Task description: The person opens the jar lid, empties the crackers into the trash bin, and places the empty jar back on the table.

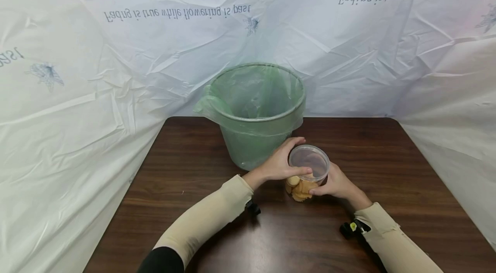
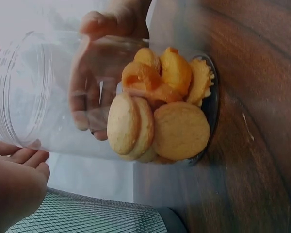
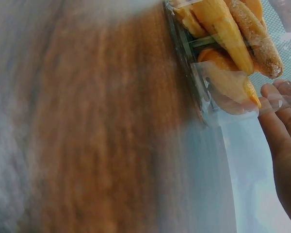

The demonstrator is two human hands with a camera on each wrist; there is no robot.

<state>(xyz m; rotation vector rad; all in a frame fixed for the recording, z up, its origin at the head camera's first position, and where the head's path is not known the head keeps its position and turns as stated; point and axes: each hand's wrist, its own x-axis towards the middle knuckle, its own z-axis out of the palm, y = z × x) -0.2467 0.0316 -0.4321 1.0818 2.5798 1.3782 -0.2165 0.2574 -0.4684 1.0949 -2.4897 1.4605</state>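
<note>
A clear plastic jar (image 1: 310,161) stands upright on the table, its lower part filled with cookies (image 2: 157,111). The cookies are round, pale golden ones and orange-brown ones. My left hand (image 1: 277,163) spans the jar's top rim, thumb on the near side and fingers on the far side. Lower down, my right hand (image 1: 337,182) grips the jar's body from the right, with its fingers showing through the clear wall in the left wrist view. Whether a clear lid sits on the rim, I cannot tell.
Behind and left of the jar stands a green mesh bin (image 1: 248,144) lined with a thin green plastic bag (image 1: 217,107). The dark wooden table (image 1: 174,178) has plastic sheeting (image 1: 155,49) hung behind and beside it.
</note>
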